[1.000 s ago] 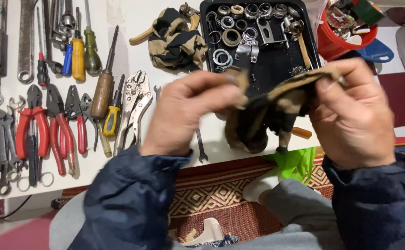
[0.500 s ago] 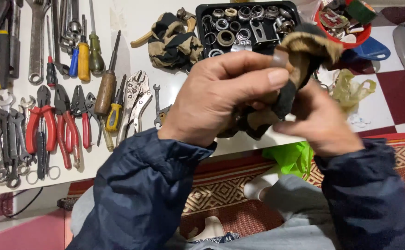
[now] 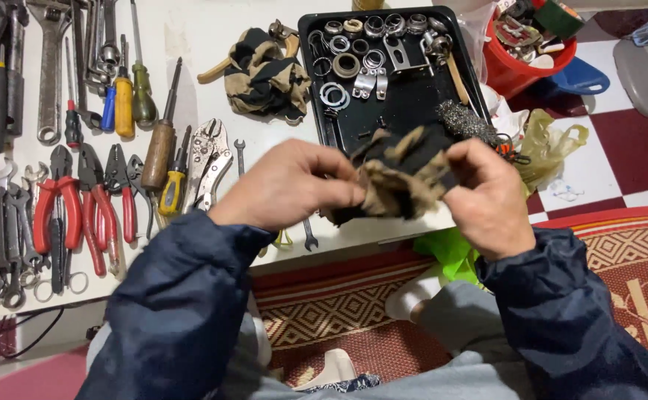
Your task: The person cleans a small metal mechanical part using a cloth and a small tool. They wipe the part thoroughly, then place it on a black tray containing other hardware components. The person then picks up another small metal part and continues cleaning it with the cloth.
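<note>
Both hands pinch one black-and-tan cloth [image 3: 398,178] just in front of the black tray [image 3: 420,111]. The left hand [image 3: 287,185] grips its left end, the right hand [image 3: 487,196] its right end, so it stretches sideways between them.

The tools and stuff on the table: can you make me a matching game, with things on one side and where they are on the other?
Things:
1. black and tan cloth
2. metal rings
3. red-handled pliers
4. red bucket

Places:
A. on the white table, far left, among the wrenches
B. held between the left hand and the right hand
C. beside the black tray, at its right
D. inside the black tray, at its far end

Pairs: 1-B, 2-D, 3-A, 4-C
</note>
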